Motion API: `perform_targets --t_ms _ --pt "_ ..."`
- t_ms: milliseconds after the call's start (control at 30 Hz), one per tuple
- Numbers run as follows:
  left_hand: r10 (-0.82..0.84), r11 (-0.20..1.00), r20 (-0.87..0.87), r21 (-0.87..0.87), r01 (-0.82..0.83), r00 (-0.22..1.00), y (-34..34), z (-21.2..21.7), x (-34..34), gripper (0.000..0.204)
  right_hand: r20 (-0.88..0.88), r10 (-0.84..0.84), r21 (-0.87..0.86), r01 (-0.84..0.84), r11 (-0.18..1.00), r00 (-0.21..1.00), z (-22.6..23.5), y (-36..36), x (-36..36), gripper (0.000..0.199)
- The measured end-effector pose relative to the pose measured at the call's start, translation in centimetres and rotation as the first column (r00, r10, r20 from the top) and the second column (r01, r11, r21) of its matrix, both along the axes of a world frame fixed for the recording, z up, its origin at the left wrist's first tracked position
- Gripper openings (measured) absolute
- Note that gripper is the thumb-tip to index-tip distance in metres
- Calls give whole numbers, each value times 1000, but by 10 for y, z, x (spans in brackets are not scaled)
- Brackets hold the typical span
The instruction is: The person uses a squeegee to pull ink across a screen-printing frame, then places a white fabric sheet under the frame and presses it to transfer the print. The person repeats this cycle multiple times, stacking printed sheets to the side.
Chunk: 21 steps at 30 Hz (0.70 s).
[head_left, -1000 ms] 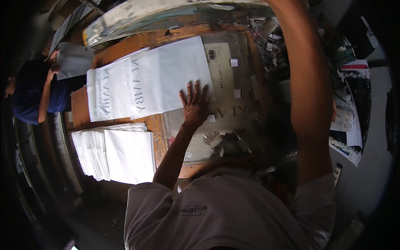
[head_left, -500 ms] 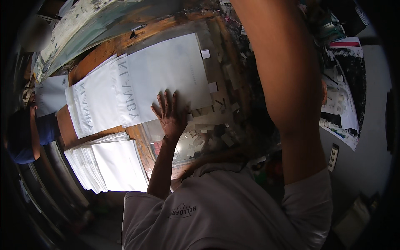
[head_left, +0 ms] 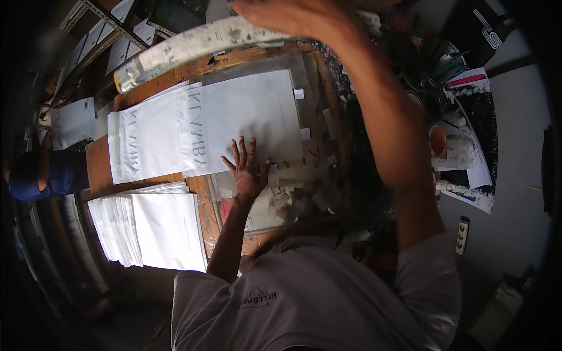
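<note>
My left hand (head_left: 249,175) is spread, its fingertips at the near edge of a flat white printed plastic bag (head_left: 246,111). The bag lies on a clear-topped board, with small white tabs (head_left: 299,93) by its right edge. Its left end meets more printed white bags (head_left: 153,131) laid overlapping. At the top of the view, my right hand (head_left: 287,14) is on the rim of a paint-stained screen-printing frame (head_left: 181,50), seen nearly edge-on and raised behind the bag. The right fingers look curled on the rim, partly cut off by the picture's edge.
A thick stack of white bags (head_left: 167,228) sits at the near left. Beyond it is another person in blue (head_left: 50,175). Metal shelving (head_left: 111,26) stands far left. On the right are an orange-stained container (head_left: 437,140), paint-marked sheets and a power strip (head_left: 462,235).
The frame has tilted further up and now shows almost edge-on. My right hand has come into view on its rim. The left hand's fingers have spread wider, near the bag's edge.
</note>
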<state>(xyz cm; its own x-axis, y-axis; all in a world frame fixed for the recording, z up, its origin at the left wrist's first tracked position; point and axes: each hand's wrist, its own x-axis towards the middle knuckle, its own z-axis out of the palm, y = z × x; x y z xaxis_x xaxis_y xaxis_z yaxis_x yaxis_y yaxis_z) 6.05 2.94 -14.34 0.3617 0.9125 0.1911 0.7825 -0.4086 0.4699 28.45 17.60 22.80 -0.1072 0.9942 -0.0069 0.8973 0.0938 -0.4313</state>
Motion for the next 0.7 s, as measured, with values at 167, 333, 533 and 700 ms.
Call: perform_targets --t_ms 167,333,533,700 --pt "127 982 828 -183 49 547 -36 108 -11 69 56 -25 305 7 952 998 -125 -108 -16 41" --pt "845 495 529 -721 485 -77 -81 80 -28 66 -85 -10 233 30 972 996 -283 -187 -22 42" --pt "957 282 284 -887 366 -48 -69 33 -30 59 -219 -70 -11 69 998 973 -303 -206 -34 49" --pt "962 261 270 -883 389 -35 -66 42 -27 74 32 -12 156 7 988 999 -321 -213 -38 58"
